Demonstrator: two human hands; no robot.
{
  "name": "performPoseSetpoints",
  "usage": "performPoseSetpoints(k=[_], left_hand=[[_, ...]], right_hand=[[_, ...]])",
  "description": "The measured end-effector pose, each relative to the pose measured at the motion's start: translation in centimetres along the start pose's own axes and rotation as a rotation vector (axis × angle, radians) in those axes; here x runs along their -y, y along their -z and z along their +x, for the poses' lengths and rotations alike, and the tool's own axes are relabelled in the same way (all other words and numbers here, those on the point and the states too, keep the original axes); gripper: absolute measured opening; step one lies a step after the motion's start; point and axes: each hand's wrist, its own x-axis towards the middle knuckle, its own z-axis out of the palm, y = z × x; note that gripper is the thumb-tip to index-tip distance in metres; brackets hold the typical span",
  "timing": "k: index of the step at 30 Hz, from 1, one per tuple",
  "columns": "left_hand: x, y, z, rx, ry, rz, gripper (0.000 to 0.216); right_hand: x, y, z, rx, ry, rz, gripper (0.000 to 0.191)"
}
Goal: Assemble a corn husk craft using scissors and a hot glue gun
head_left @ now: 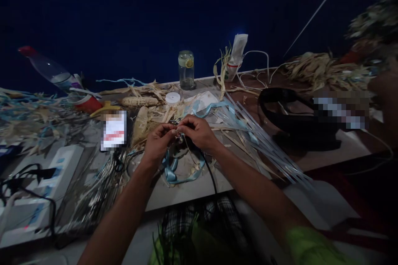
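Observation:
My left hand [161, 138] and my right hand [196, 131] meet above the middle of the table [168, 201]. Both are closed in a pinch, fingertips nearly touching. Whatever they hold is too small and dark to make out; a thin pale strand hangs just below the right fingers. Under the hands lies a loop of light blue ribbon [182, 180], partly covered by them. A black cable [210, 169] runs beside it toward the table edge. Dried corn husks [141, 126] lie close to the left hand, and more blue ribbon [230, 109] curls beyond the right.
Behind stand a glass jar [186, 72] and a paper cup [232, 69]. A corncob [139, 101] lies near a white round lid [172, 98]. Left are a phone [114, 131], wires [96, 190] and a power strip [59, 178]; right, clear rods [264, 140] and a black band-shaped object [276, 112].

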Motion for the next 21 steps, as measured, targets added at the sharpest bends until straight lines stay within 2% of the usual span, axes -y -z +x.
performPoseSetpoints(k=[8, 15, 21], left_hand=[[-0.09, -0.17, -0.17, -0.002, 0.042, 0.007, 0.023], [0.12, -0.17, -0.28, -0.005, -0.016, 0.080, 0.021], [0.06, -0.39, -0.50, -0.015, -0.096, 0.222, 0.017]], right_hand=[[-0.49, 0.34, 0.08, -0.041, 0.030, -0.176, 0.020], [-0.29, 0.46, -0.06, -0.085, 0.091, -0.342, 0.027], [-0.31, 0.50, -0.16, -0.132, 0.111, -0.388, 0.042]])
